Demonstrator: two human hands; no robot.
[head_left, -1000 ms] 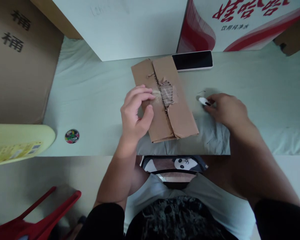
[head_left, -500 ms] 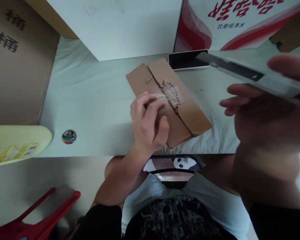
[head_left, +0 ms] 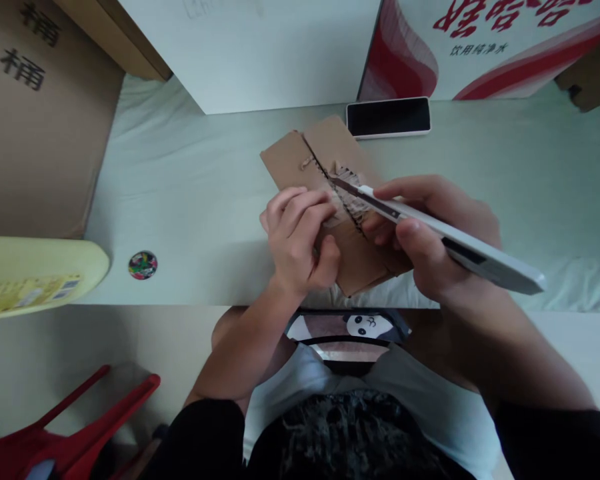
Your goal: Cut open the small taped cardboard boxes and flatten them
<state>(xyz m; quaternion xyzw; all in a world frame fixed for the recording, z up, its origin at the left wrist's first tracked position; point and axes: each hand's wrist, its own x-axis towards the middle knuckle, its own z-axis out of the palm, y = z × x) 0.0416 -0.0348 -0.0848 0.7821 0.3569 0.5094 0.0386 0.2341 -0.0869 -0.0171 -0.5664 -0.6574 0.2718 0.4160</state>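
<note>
A small brown cardboard box (head_left: 325,143) lies at a slant on the pale green cloth, with torn tape along its dark, jagged seam. My left hand (head_left: 300,233) holds the box down from the left, fingers bent over its top beside the seam. In my right hand (head_left: 430,240) is a white utility knife (head_left: 485,257) with its blade out. The blade's tip meets the seam next to the torn tape patch, and how deep it goes I cannot tell. Right fingertips rest near the box's right side, partly hidden by the knife.
A black-screened phone (head_left: 389,117) lies just behind the box, before a white carton (head_left: 280,60) and a red-and-white carton (head_left: 405,60). To the left are a round patterned disc (head_left: 143,265), a yellow bottle (head_left: 40,270) and a large brown carton (head_left: 45,147). A red stool (head_left: 75,440) stands below.
My right hand has come left and down with the utility knife, bringing its blade onto the box's seam. My left hand stays on the box. The view has shifted slightly.
</note>
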